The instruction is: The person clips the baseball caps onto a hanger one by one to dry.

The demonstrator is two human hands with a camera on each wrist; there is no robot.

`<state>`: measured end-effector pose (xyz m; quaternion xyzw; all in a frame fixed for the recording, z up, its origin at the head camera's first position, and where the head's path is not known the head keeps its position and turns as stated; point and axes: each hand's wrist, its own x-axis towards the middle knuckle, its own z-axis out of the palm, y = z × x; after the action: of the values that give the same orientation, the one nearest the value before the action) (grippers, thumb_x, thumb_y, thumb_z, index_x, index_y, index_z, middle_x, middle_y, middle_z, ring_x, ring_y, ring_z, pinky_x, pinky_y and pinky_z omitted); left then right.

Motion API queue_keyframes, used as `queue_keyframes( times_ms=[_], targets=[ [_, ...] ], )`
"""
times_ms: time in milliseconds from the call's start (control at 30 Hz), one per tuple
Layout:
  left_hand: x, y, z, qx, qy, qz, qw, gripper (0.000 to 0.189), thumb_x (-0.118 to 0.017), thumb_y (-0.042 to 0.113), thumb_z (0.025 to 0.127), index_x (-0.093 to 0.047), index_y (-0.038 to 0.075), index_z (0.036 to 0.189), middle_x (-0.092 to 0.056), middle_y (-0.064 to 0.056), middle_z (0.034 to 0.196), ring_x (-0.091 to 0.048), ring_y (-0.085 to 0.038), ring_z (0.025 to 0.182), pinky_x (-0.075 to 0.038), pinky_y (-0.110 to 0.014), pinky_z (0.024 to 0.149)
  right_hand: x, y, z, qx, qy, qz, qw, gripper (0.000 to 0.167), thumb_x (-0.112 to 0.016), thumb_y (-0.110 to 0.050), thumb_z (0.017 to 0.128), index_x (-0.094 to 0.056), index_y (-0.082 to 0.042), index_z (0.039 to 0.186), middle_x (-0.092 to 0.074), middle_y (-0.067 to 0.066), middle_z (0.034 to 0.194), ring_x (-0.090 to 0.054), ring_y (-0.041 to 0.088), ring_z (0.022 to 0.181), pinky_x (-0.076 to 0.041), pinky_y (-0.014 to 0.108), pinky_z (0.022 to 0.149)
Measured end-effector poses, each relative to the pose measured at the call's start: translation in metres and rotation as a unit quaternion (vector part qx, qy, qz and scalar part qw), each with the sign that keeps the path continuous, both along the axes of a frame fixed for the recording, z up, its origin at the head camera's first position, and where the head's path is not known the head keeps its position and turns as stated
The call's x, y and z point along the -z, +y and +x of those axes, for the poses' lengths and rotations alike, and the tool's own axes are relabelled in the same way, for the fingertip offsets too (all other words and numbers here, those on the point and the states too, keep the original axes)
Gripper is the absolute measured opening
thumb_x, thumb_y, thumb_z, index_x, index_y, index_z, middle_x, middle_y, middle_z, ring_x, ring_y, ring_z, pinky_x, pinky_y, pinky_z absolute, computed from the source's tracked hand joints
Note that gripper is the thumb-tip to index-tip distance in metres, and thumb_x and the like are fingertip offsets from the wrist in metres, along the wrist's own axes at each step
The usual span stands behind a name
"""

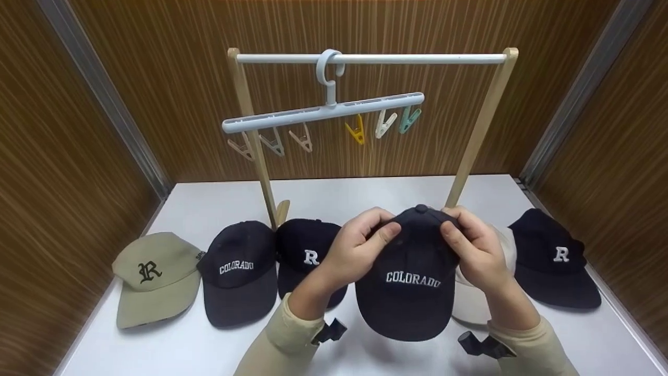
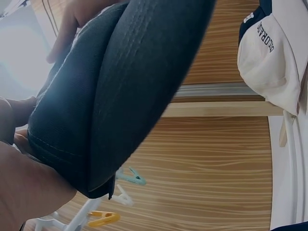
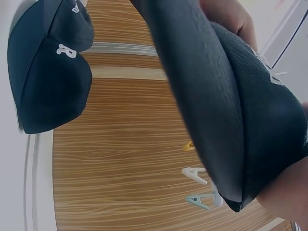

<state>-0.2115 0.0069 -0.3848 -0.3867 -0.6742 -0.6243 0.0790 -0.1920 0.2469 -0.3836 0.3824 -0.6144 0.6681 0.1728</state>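
A dark navy baseball cap [image 1: 409,310] with white COLORADO lettering is held up over the table, its brim pointing down and toward me. My left hand [image 1: 359,250] grips the crown on its left side, thumb on the front of the fabric and fingers behind. On the other side my right hand [image 1: 480,253] pinches the crown the same way. The cap's brim [image 2: 149,72] fills much of the left wrist view. In the right wrist view the brim [image 3: 197,106] runs down past the crown. Behind the right hand, a cream cap [image 1: 469,303] is partly hidden.
A pale blue hanger [image 1: 329,109] with several coloured clips hangs tilted from a rack's white bar [image 1: 422,59]. Along the white table [image 1: 334,198] lie an olive cap [image 1: 156,282], another COLORADO cap [image 1: 237,282], a navy R cap [image 1: 308,237] and, far right, a second R cap [image 1: 553,261].
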Motion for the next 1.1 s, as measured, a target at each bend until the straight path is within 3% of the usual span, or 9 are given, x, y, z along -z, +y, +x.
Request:
queue_keyframes(
  times_ms=[400, 867, 1100],
  targets=[
    [0.003, 0.0, -0.011, -0.022, -0.002, 0.011, 0.9997, 0.016, -0.064, 0.012, 0.114, -0.072, 0.0, 0.108, -0.066, -0.006, 0.095, -0.061, -0.014, 0.09, -0.052, -0.03, 0.084, 0.002, -0.002, -0.009, 0.004, -0.001, 0.002, 1.0, 0.013, -0.047, 0.013, 0.111, -0.054, 0.024, 0.108, -0.068, 0.005, 0.098, -0.067, 0.012, 0.082, -0.056, 0.022, 0.068],
    [0.0, -0.002, -0.028, -0.036, -0.019, 0.007, 0.9991, 0.017, -0.063, 0.014, 0.115, -0.07, 0.0, 0.11, -0.064, 0.0, 0.097, -0.059, -0.013, 0.09, -0.05, -0.031, 0.084, -0.001, 0.0, -0.026, 0.021, -0.024, 0.049, 0.9983, 0.012, -0.049, 0.011, 0.112, -0.056, 0.019, 0.109, -0.063, 0.005, 0.093, -0.064, 0.013, 0.081, -0.055, 0.022, 0.068],
    [-0.001, -0.002, -0.037, -0.056, -0.021, 0.005, 0.9982, 0.017, -0.063, 0.015, 0.115, -0.07, 0.0, 0.109, -0.063, -0.002, 0.097, -0.059, -0.015, 0.092, -0.049, -0.032, 0.086, -0.005, 0.001, -0.037, 0.055, -0.033, 0.078, 0.9949, 0.012, -0.053, 0.007, 0.112, -0.059, 0.016, 0.108, -0.063, 0.002, 0.093, -0.063, 0.011, 0.081, -0.054, 0.022, 0.068]
  ],
)
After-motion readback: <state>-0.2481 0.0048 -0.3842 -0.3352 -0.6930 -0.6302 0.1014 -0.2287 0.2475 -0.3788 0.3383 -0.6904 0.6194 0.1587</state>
